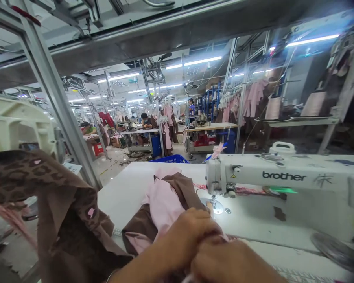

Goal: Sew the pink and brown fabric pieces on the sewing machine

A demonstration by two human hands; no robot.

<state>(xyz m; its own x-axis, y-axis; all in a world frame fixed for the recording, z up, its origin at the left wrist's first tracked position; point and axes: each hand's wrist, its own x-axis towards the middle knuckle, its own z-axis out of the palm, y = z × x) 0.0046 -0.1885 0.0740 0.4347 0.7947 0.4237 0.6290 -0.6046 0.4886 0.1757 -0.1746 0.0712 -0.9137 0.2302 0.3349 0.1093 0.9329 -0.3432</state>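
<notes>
Brown leopard-print fabric (73, 196) hangs left of the pink-and-brown cloth (165, 202) bunched on the white bench (128, 182). The left hand (196, 224) and right hand (220, 255), fingers curled closed, grip its near end beside the Brother sewing machine (295, 169).

On the surface (120, 184), a garment (165, 204) lies left of the sewing machine (283, 173), partly beneath the person's left hand (196, 226) and right hand (220, 255), with draped fabric (67, 224) farther left, a crate (174, 158) behind, and thread cones (273, 108) on a rack (303, 124) behind the machine.
</notes>
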